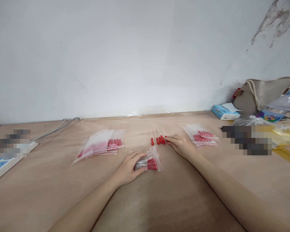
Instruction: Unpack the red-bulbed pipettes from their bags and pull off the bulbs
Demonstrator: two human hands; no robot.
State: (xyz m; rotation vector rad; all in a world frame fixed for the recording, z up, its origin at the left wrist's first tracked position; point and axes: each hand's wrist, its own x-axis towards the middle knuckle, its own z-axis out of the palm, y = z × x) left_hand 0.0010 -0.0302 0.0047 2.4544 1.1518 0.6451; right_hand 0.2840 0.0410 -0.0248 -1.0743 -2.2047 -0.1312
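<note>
My left hand [130, 168] is closed round a clear zip bag [157, 156] that lies on the table, with several red-bulbed droppers [152, 164] inside. Ahead of that bag lie several loose droppers [160, 140], their thin clear stems pointing to the wall and their red bulbs towards me. My right hand [182, 145] has its fingertips closed on the red bulb of the rightmost dropper. Filled bags [99, 145] overlap in a pile on the left. A smaller pile of filled bags [203, 137] sits just right of my right hand.
A white power strip [14, 161] with a grey cable [55, 129] lies at the left. At the back right stand a blue tissue pack [224, 111] and a beige bag [265, 95], with plastic bags beside them. Two items are blurred out. A white wall borders the table.
</note>
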